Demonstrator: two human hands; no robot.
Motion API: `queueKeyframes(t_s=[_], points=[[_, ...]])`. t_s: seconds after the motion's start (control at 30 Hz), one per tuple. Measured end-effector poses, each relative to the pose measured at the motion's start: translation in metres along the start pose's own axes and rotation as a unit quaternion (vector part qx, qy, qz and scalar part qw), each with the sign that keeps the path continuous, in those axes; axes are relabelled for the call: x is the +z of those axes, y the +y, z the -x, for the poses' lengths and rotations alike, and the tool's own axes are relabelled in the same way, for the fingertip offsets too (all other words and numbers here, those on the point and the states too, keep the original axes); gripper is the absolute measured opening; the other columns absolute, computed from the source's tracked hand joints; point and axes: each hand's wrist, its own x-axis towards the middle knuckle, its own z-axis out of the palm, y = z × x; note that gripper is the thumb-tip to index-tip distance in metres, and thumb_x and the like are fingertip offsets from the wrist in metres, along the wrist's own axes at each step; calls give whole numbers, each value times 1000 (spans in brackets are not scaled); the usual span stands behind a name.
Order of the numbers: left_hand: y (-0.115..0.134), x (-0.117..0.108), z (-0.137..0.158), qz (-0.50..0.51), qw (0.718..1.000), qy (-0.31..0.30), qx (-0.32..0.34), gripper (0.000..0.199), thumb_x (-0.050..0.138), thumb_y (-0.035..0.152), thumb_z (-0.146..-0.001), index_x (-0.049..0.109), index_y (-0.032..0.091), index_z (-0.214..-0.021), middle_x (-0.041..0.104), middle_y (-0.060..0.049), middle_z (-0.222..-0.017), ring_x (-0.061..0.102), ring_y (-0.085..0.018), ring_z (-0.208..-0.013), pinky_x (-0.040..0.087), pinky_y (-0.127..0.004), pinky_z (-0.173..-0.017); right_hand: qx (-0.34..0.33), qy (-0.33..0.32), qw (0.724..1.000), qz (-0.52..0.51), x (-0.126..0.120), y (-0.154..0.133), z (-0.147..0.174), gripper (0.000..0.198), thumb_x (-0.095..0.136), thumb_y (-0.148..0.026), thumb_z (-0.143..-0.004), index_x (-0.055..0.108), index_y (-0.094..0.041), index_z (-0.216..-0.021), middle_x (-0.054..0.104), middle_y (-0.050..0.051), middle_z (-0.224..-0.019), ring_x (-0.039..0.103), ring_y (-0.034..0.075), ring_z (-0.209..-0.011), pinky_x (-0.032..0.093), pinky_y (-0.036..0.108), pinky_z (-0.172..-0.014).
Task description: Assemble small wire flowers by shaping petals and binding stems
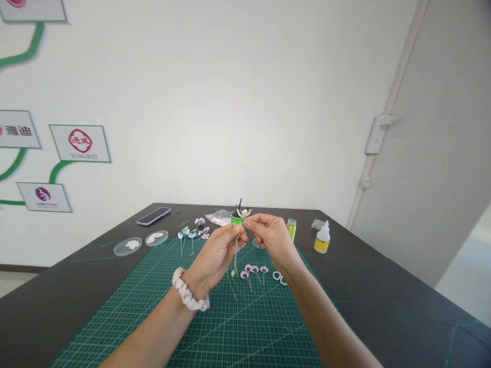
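Note:
A small cream flower [244,212] on a thin stem is held up above the mat. My left hand [222,244] is closed, pinching the stem [236,258], whose pale wires hang below the fingers. Just under the bloom, the fingertips of my right hand [270,236] are pinched on the same flower's stem; any thread between them is too small to make out. Behind the bloom stands a green cup [235,220] with dark tools in it, partly hidden. On the mat below lie several pink petals on wires [254,269] and a small green leaf [232,273].
A green cutting mat [184,312] covers the table's middle. Left are blue and purple flowers [192,235], dishes of white pieces [128,246] and a phone [154,215]. Right are a green spool [292,230], a glue bottle [322,239] and white-handled scissors [276,276], partly behind my arm.

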Motion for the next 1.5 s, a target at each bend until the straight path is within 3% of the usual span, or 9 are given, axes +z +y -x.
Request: queueKeyframes(t_s=[0.57,0.73,0.83,0.97,1.03,1.17,1.23,1.33,1.5], points=[[0,-8,-1,169,968,-86,-165,15,74,21,-75,64,10,-78,53,3,-62,53,-8,-62,53,-38,-80,38,-76,993,-84,-6,7,-1,23,78,-35,-61,67,-14,-62,43,-9,-38,29,2,-34,19,16,-34],[1,-9,0,159,969,-77,-172,16,75,21,-74,64,12,-79,53,5,-61,53,-8,-60,52,-39,-81,36,-81,991,-105,-5,7,0,22,78,-33,-61,66,-14,-61,41,-9,-39,28,2,-35,19,17,-35],[4,-7,1,67,988,-61,-122,16,71,27,-77,64,13,-74,58,2,-66,57,-11,-67,50,-35,-82,20,-69,993,-97,-5,7,-1,22,77,-33,-61,66,-15,-58,42,-9,-38,27,2,-35,19,17,-35],[9,-2,3,-166,985,19,36,13,65,29,-79,67,17,-82,68,-4,-83,62,-17,-84,46,-35,-87,4,-18,998,-57,-3,6,-1,20,76,-33,-60,67,-15,-61,44,-8,-40,28,3,-37,19,18,-37],[11,1,5,-305,942,80,116,12,66,27,-78,66,19,-86,70,-4,-86,63,-19,-85,46,-39,-88,-8,-1,999,-36,1,5,-1,21,75,-33,-60,67,-14,-61,47,-7,-43,28,3,-38,19,19,-38],[8,3,9,-511,813,145,237,4,64,22,-78,64,21,-82,71,-1,-78,64,-20,-78,32,-52,-103,-9,21,999,-23,9,3,2,20,75,-34,-57,67,-15,-61,49,-6,-45,27,4,-39,16,21,-38],[5,3,10,-552,770,159,277,1,62,21,-79,62,22,-78,70,1,-75,63,-19,-75,27,-53,-107,-11,31,999,-21,13,3,4,19,75,-32,-56,67,-16,-61,49,-7,-44,27,4,-39,17,22,-39],[2,1,10,-569,741,166,316,9,60,19,-80,59,23,-72,68,2,-72,61,-19,-72,26,-51,-108,-16,50,998,-28,16,4,6,18,75,-32,-56,67,-17,-61,47,-7,-44,26,5,-40,19,22,-40],[2,1,9,-527,768,173,320,17,62,19,-78,57,25,-63,60,4,-62,54,-18,-63,22,-47,-110,-24,65,997,-31,20,8,7,15,75,-30,-55,66,-18,-59,53,-4,-48,29,6,-41,20,23,-41]])
